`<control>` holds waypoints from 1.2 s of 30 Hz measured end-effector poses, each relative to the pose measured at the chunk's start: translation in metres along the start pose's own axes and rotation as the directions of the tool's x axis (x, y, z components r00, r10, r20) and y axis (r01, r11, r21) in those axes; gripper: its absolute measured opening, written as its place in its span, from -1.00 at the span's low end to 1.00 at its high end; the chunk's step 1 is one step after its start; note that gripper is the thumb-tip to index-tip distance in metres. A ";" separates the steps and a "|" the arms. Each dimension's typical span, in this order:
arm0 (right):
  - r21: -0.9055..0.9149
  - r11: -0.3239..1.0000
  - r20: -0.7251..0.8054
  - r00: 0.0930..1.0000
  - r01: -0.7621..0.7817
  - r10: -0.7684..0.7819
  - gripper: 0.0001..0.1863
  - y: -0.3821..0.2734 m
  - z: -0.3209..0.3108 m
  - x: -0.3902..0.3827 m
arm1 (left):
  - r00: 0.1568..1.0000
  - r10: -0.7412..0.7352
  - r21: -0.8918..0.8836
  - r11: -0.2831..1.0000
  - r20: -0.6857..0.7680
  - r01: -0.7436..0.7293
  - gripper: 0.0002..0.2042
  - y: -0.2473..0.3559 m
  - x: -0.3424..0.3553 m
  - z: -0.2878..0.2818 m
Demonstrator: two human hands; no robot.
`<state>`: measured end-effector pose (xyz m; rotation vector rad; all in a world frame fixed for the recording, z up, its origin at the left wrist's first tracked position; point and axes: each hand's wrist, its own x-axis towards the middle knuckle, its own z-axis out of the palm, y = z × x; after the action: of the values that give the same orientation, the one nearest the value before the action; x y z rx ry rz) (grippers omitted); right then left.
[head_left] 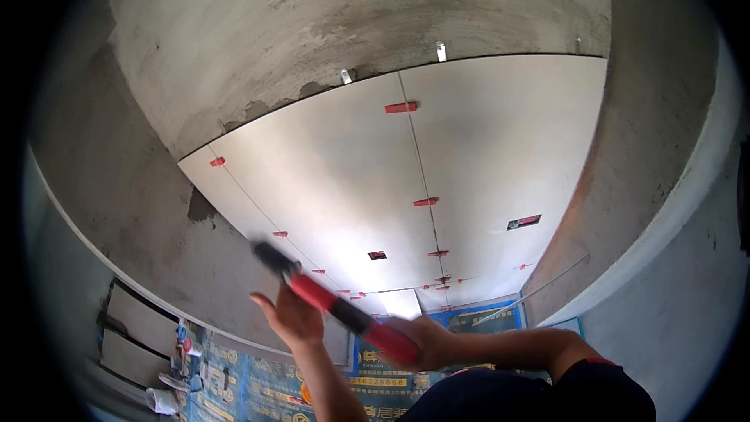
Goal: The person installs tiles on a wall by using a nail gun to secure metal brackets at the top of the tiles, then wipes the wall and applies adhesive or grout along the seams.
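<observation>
My right hand [426, 344] is wrapped round the red end of a long red-and-black hand tool [351, 315]. The tool slants up to the left and ends in a dark, motion-blurred head; its exact kind cannot be made out. My left hand [301, 320] is beside the tool's upper part, with its thumb stretched out to the left. Part of its fingers is hidden by the tool, and I cannot tell if they touch it. Ahead, large pale wall tiles [328, 180] cover the wall, with red levelling wedges [401, 108] along their joints.
Two small metal clips [441, 51] sit at the tiles' top edge, below bare grey plaster [351, 0]. The tiles have two box cut-outs [524, 223]. A thin rod [539, 289] leans at the right. Printed sheeting [226, 383] covers the floor; a white bucket [162, 401] stands at the lower left.
</observation>
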<state>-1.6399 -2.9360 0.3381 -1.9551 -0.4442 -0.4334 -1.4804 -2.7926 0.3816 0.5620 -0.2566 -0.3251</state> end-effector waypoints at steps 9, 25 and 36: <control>-0.053 0.890 0.529 0.743 -0.454 0.411 -0.58 0.066 0.009 -0.086 | 0.770 -0.202 -0.164 0.978 -0.606 0.127 -0.82 -0.072 -0.122 -0.172; -0.175 0.698 0.333 0.625 -0.695 0.706 -0.86 0.071 0.069 -0.111 | 0.298 -0.408 -0.382 0.913 -0.863 0.146 -0.79 -0.168 -0.191 -0.199; 0.057 0.387 0.362 0.381 -0.920 0.851 -0.84 0.102 0.026 -0.132 | 0.531 -0.579 -0.373 0.811 -0.619 0.450 -0.58 -0.174 -0.212 -0.249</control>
<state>-1.7019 -2.9675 0.1845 -1.6904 0.4475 0.6189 -1.6341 -2.7345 0.0500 0.5468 0.7307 -0.6780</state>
